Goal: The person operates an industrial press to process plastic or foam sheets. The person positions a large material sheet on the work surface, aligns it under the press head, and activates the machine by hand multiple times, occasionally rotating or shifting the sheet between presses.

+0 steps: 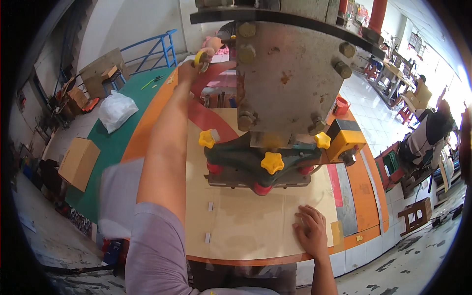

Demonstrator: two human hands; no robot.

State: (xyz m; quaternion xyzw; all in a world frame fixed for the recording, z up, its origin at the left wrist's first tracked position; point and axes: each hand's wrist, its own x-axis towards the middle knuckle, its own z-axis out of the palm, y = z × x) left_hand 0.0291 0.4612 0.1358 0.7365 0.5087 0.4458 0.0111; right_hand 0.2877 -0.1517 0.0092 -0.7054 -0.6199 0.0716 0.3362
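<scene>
Head view: left bare hand (188, 73), reached far forward past the machine's left side, at a yellow ring-shaped item (198, 58); I cannot tell whether its fingers close around it. Another person's hand (214, 44) is just beyond. Right bare hand (313, 232): palm down, fingers loosely spread and slightly curled, on the large flat cream-coloured sheet (255, 221). Hands well apart.

Sheet: on the orange round-edged table (363, 189), near edge just inside the table's front rim; two small pale rectangular tabs (210, 206) toward its left, one nearer me.

Machine: grey bolted metal block (285, 83), above a dark green bracket (236, 151) with yellow star-shaped knobs (272, 162) and a flat metal plate (228, 181).

My working room: a broad strip of sheet, plate to front rim. Left limit, the forearm, passing near the leftmost knob; right, a yellow-and-black box (346, 142) beside the bracket.
</scene>
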